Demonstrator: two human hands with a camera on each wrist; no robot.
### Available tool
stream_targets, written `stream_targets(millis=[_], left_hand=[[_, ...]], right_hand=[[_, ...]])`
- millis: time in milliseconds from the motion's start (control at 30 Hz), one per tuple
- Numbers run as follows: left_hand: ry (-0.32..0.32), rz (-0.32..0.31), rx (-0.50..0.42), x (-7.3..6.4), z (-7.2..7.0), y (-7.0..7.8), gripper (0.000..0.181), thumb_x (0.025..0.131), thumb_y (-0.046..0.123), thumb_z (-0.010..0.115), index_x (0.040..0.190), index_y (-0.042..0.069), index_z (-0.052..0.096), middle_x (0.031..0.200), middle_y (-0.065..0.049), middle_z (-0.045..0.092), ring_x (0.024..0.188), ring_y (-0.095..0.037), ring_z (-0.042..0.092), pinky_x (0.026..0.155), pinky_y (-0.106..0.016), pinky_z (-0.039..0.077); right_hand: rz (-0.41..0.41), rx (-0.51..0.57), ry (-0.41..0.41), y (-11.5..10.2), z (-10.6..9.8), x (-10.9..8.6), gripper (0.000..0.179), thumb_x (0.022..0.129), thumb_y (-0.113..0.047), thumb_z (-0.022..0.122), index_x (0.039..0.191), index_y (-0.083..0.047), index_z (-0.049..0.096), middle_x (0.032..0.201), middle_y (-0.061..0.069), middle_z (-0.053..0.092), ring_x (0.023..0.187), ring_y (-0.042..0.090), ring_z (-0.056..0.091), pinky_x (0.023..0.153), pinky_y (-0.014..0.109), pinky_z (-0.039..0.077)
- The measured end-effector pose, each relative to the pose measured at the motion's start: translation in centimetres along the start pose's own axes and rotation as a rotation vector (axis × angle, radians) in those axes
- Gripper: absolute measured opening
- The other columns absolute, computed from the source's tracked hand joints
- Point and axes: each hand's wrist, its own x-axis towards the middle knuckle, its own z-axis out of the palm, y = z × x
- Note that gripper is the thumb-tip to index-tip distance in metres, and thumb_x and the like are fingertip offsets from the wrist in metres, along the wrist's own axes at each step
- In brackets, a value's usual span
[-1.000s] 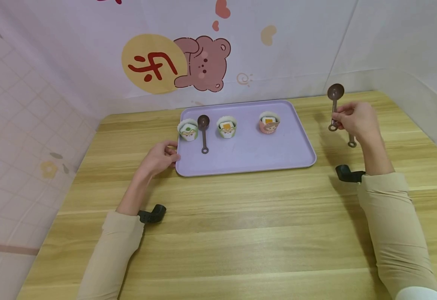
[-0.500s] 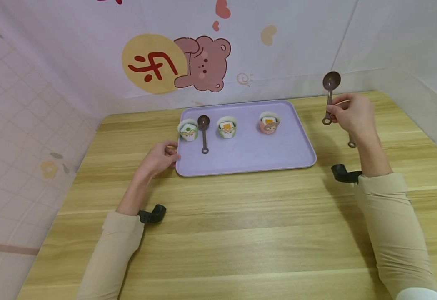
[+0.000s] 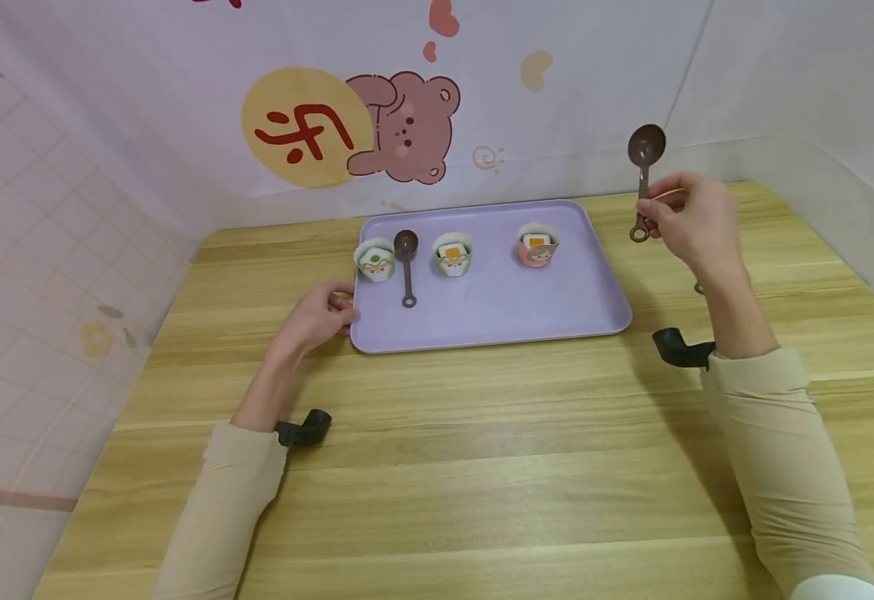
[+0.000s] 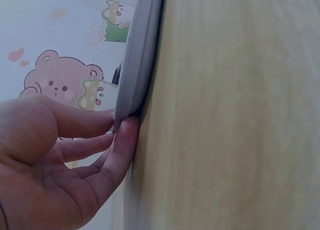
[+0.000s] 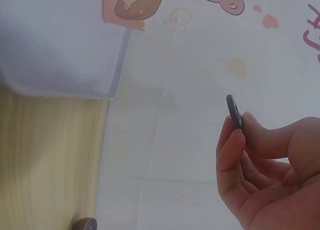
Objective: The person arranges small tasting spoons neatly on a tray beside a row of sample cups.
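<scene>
My right hand (image 3: pixel 695 225) pinches a brown measuring spoon (image 3: pixel 646 148) by its handle, bowl upward, above the table to the right of the tray. In the right wrist view only the end of its handle (image 5: pixel 233 109) shows between thumb and fingers. My left hand (image 3: pixel 318 317) holds the lilac tray (image 3: pixel 496 312) at its left edge. The left wrist view shows the thumb over the tray's rim (image 4: pixel 137 64) and a fingertip under it. On the tray lie a second brown measuring spoon (image 3: pixel 407 267) and three paper cake cups: a green one (image 3: pixel 377 265) at left, another green one (image 3: pixel 453 260), and a pink one (image 3: pixel 536 250).
A third brown spoon (image 3: pixel 700 288) lies on the wooden table (image 3: pixel 481 467), mostly hidden behind my right hand; its bowl (image 5: pixel 85 223) peeks in at the bottom of the right wrist view. A white wall sheet (image 3: pixel 586 117) with a printed bear rises behind the tray.
My right hand has lifted the measuring spoon higher and carried it left toward the tray. The left hand and the tray have stayed where they were.
</scene>
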Motion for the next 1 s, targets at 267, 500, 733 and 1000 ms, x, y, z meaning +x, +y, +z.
stream_targets(millis=[267, 500, 733, 1000], left_hand=[[-0.001, 0.002, 0.002, 0.1, 0.0, -0.1, 0.048, 0.101, 0.003, 0.057, 0.146, -0.004, 0.042, 0.114, -0.021, 0.054, 0.094, -0.027, 0.06, 0.083, -0.029, 0.056], [0.003, -0.008, 0.005, 0.0, 0.0, 0.0, 0.048, 0.101, 0.004, 0.057, 0.147, -0.003, 0.042, 0.116, -0.021, 0.054, 0.096, -0.028, 0.06, 0.085, -0.031, 0.056], [0.0, -0.004, 0.001, 0.0, 0.0, 0.0, 0.048, 0.101, 0.003, 0.057, 0.146, -0.004, 0.042, 0.116, -0.022, 0.054, 0.096, -0.028, 0.061, 0.085, -0.031, 0.056], [0.002, -0.009, -0.008, -0.1, 0.1, 0.0, 0.047, 0.101, 0.003, 0.057, 0.146, -0.004, 0.042, 0.116, -0.022, 0.054, 0.096, -0.028, 0.06, 0.085, -0.032, 0.056]], right_hand=[[-0.027, 0.023, -0.002, -1.0, 0.6, -0.3, 0.029, 0.097, -0.016, 0.069, 0.115, 0.006, 0.063, 0.079, -0.005, 0.069, 0.054, -0.007, 0.058, 0.05, 0.012, 0.046], [-0.057, 0.059, -0.005, -1.8, 1.1, -0.7, 0.027, 0.096, -0.014, 0.069, 0.113, 0.007, 0.064, 0.08, -0.006, 0.069, 0.057, -0.006, 0.059, 0.052, 0.012, 0.048], [-0.106, 0.153, -0.026, -2.6, 2.0, -1.1, 0.024, 0.095, -0.009, 0.07, 0.11, 0.009, 0.063, 0.076, -0.012, 0.066, 0.058, -0.004, 0.06, 0.055, 0.012, 0.05], [-0.129, 0.197, -0.049, -3.3, 3.3, -1.7, 0.022, 0.095, -0.007, 0.07, 0.109, 0.008, 0.063, 0.079, -0.005, 0.068, 0.058, -0.001, 0.06, 0.056, 0.013, 0.051]])
